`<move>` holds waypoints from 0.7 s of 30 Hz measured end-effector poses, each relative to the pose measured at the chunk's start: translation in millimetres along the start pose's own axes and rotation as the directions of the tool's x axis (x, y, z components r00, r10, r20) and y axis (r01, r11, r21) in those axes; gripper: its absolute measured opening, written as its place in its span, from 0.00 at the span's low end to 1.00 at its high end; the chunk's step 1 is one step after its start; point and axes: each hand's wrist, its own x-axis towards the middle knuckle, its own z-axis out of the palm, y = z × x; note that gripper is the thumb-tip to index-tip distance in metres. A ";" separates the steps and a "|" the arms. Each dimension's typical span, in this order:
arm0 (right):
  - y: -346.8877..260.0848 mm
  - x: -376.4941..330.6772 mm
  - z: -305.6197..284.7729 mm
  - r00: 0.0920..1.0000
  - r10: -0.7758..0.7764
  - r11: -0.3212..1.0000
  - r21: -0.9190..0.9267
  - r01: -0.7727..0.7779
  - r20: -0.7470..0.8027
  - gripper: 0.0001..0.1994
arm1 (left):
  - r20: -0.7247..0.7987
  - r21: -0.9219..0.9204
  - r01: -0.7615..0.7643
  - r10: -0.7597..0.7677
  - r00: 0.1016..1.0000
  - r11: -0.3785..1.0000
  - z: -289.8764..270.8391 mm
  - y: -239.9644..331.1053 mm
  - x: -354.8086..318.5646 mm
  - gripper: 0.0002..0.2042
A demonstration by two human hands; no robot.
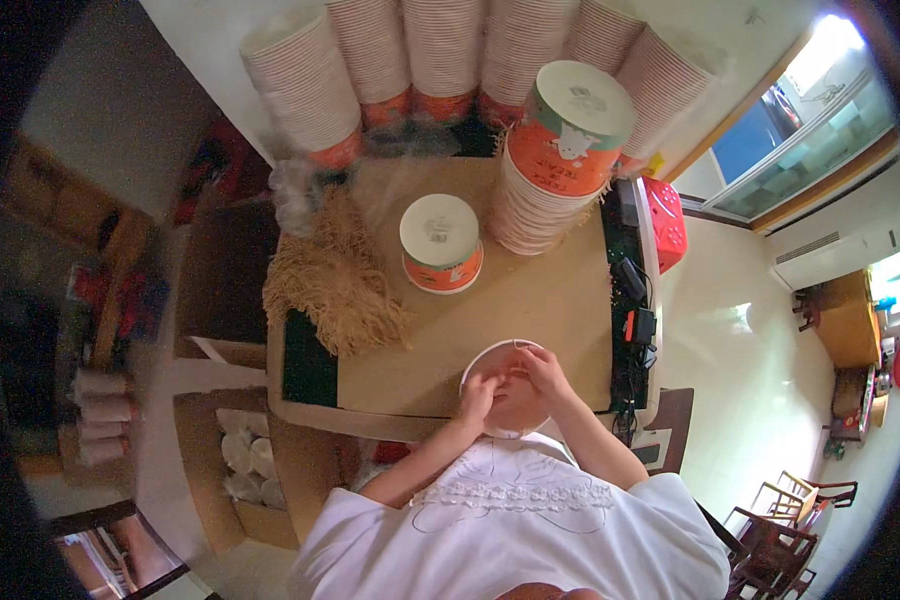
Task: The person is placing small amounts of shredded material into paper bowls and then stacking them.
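A round paper bucket (523, 415) with a white rim rests at the table's near edge, against my shirt, its mouth facing up. Both hands meet over that mouth. My left hand (480, 394) has its fingers bent together inside the rim. My right hand (542, 372) pinches close to the far right of the rim, its fingertips nearly touching the left ones. Whatever small thing the fingers hold is hidden. Farther off, an orange and green paper bucket (440, 235) stands upside down. Left of it lies a heap of tan twine cords (340, 280).
Tall stacks of nested paper buckets (445, 50) line the table's back. A shorter stack (568, 130) stands at the right on brown cardboard (470, 340). Chargers and cables (638, 325) run along the right edge. An open carton (240, 460) with white rolled items sits at the lower left.
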 end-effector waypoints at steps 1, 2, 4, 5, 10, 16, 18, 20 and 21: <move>-4.7 -5.6 3.2 1.000 0.004 1.000 0.017 -0.004 -0.004 0.10 | -0.004 -0.002 -0.003 0.003 1.000 1.000 -3.2 -3.8 5.6 0.07; -8.6 -10.0 6.5 1.000 0.009 0.999 0.034 -0.008 -0.007 0.09 | -0.007 -0.028 -0.020 0.019 1.000 0.999 -6.6 -7.5 11.2 0.07; -8.0 -18.9 3.7 0.997 -0.076 0.993 -0.095 0.074 -0.014 0.09 | -0.002 -0.050 -0.028 0.027 1.000 0.998 -1.4 -1.6 9.2 0.08; -6.4 -23.6 2.0 0.987 -0.159 0.962 -0.224 0.153 -0.006 0.09 | -0.010 0.004 -0.045 0.045 0.999 0.999 1.3 1.7 9.0 0.09; 12.3 -42.6 -5.8 0.991 -0.121 0.942 -0.309 0.130 0.049 0.07 | 0.074 -0.047 0.027 -0.023 0.997 0.999 12.2 22.5 10.4 0.09; 21.9 -57.9 3.0 0.987 -0.155 0.969 -0.191 0.158 0.031 0.06 | 0.190 -0.103 0.155 -0.133 0.973 0.983 13.6 19.5 18.6 0.09; 13.1 -69.3 12.9 0.964 -0.267 0.910 -0.329 0.252 -0.003 0.06 | 0.218 -0.121 0.200 -0.170 0.961 0.972 13.7 18.7 20.8 0.08; 6.5 -77.3 18.0 0.985 -0.148 0.956 -0.270 0.118 -0.093 0.06 | 0.224 -0.125 0.203 -0.172 0.959 0.971 13.6 16.2 22.7 0.08; 6.6 -79.1 16.1 0.984 -0.149 0.956 -0.270 0.119 -0.094 0.06 | 0.231 -0.127 0.209 -0.176 0.957 0.970 14.7 16.5 22.4 0.08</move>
